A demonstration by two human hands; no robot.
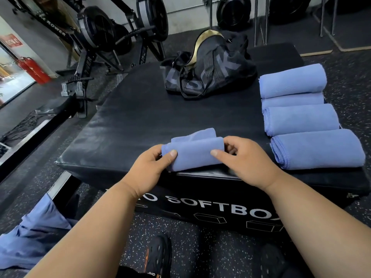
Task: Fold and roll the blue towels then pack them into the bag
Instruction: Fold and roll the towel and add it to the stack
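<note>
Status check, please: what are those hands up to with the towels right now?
Left hand and right hand gripping half-rolled towel. Four rolled towels waiting at right. Bag open, path unobstructed.

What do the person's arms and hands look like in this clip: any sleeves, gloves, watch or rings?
Both forearms are bare right to the bottom of the frame, with no sleeves in view. The left hand and right hand wear no gloves, and no watch, bracelet or ring shows. The visible thumbnails are short and unpainted.

Lettering on the table's front [210, 205] partly covered by the forearms, second rolled towel [292, 101] mostly hidden under its neighbours, loose blue cloth [30, 233] cut off at the left edge, bag [210, 71] interior not visible, right hand [244, 159] fingertips tucked behind the towel roll [195, 155].
</note>
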